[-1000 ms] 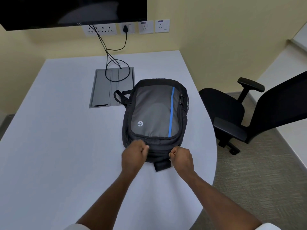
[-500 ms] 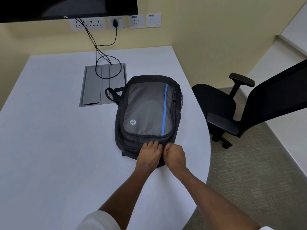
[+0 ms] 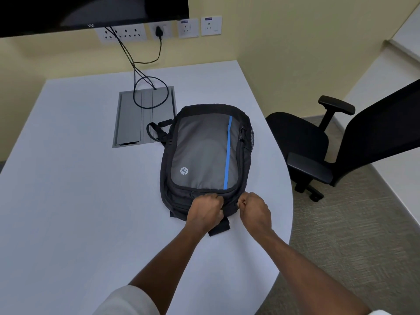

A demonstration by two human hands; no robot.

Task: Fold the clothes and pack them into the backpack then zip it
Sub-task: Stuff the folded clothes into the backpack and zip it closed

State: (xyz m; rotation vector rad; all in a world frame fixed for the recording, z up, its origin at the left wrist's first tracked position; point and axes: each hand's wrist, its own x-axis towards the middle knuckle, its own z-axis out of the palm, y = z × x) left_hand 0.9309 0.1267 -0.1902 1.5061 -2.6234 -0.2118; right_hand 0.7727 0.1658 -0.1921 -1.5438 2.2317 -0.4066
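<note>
A black and grey backpack (image 3: 204, 153) with a blue stripe lies flat on the white table (image 3: 68, 201), its top end towards me. My left hand (image 3: 205, 211) is clenched on the near top edge of the backpack, where the zipper runs. My right hand (image 3: 255, 210) is pinched shut just to the right on the same edge; the zipper pull itself is hidden under the fingers. No clothes are visible outside the bag.
A grey cable hatch (image 3: 141, 119) with looped black cables (image 3: 147, 92) sits behind the backpack. A black office chair (image 3: 318, 144) stands right of the table edge. A dark screen (image 3: 91, 12) hangs on the far wall.
My hands met at the middle of the backpack's near edge half a second ago; now they have drawn slightly apart again, the right one moving rightward.
</note>
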